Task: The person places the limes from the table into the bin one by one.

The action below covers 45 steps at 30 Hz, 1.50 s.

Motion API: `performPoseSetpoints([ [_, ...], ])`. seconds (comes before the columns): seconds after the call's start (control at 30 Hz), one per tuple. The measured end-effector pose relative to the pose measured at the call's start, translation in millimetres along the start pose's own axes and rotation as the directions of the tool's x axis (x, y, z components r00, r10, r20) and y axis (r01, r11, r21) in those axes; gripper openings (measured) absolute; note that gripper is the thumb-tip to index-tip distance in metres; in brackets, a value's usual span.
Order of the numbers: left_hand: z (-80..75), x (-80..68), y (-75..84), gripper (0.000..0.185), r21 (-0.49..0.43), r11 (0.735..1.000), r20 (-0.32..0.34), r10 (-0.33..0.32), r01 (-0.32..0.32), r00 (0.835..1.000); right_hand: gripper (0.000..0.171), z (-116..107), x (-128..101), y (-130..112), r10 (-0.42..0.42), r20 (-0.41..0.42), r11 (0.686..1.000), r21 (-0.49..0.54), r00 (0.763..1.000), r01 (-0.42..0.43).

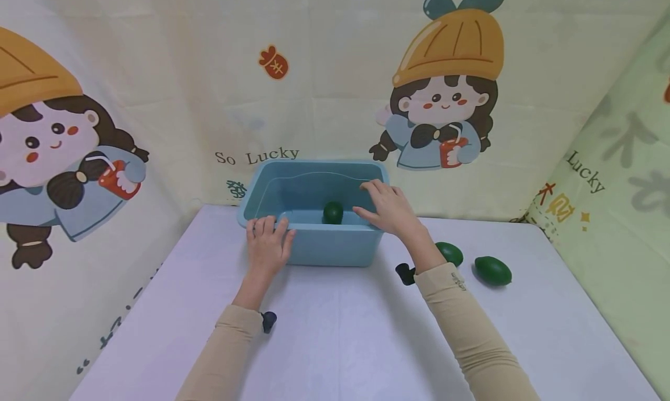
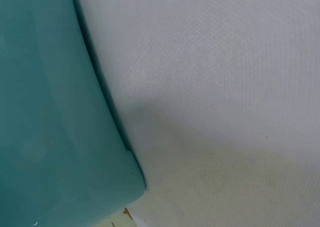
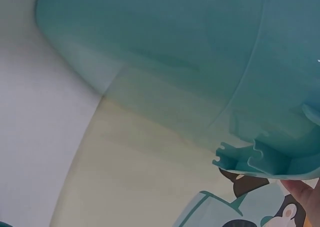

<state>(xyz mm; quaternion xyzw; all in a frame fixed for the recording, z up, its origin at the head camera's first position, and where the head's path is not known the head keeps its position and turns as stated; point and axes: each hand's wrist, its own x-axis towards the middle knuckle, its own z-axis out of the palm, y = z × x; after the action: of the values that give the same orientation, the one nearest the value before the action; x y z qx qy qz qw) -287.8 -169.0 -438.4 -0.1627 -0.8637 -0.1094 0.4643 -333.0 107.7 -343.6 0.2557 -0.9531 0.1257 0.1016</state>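
A light blue plastic bin (image 1: 330,247) stands at the back of the table, with a dark green lemon-shaped fruit (image 1: 332,213) on its floor. My left hand (image 1: 267,247) holds the left part of the front rim, fingers hooked over the edge and thumb against the outside. Over the bin's front right corner, my right hand (image 1: 388,209) has thumb and fingers spread apart, tips reaching above the interior. The bin's outer wall (image 2: 60,112) fills the left side of the left wrist view. A fingertip (image 3: 300,192) shows beside the rim in the right wrist view.
Right of the bin lie two more green fruits: one (image 1: 450,253) partly behind my right forearm, another (image 1: 493,271) farther right. A white cloth covers the table (image 1: 335,331). A printed curtain (image 1: 324,110) hangs close behind the bin and along both sides.
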Motion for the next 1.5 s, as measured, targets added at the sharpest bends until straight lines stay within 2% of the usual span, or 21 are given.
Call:
performPoseSetpoints([
  [0.4,-3.2,-0.9,1.5,0.046,-0.006,1.0,0.062,-0.027,0.028,0.998,0.06,-3,-7,6,0.006,-0.008,1.0,0.01,1.0,-0.006],
  [0.9,-0.6,-2.7,0.9,0.044,-0.004,1.0,0.001,0.002,-0.002,1.0,0.06,-8,-24,18,0.019,-0.029,1.0,0.003,0.999,-0.019],
  [1.23,-1.0,-2.8,1.3,0.044,-0.006,1.0,0.016,-0.007,0.007,1.0,0.062,-14,-36,23,0.05,-0.041,0.998,0.038,0.998,-0.048],
  [1.5,-2.3,-1.8,2.5,0.044,0.005,1.0,0.018,0.0,-0.001,1.0,0.064,-15,-49,34,0.085,-0.054,0.996,0.025,0.995,-0.084],
])
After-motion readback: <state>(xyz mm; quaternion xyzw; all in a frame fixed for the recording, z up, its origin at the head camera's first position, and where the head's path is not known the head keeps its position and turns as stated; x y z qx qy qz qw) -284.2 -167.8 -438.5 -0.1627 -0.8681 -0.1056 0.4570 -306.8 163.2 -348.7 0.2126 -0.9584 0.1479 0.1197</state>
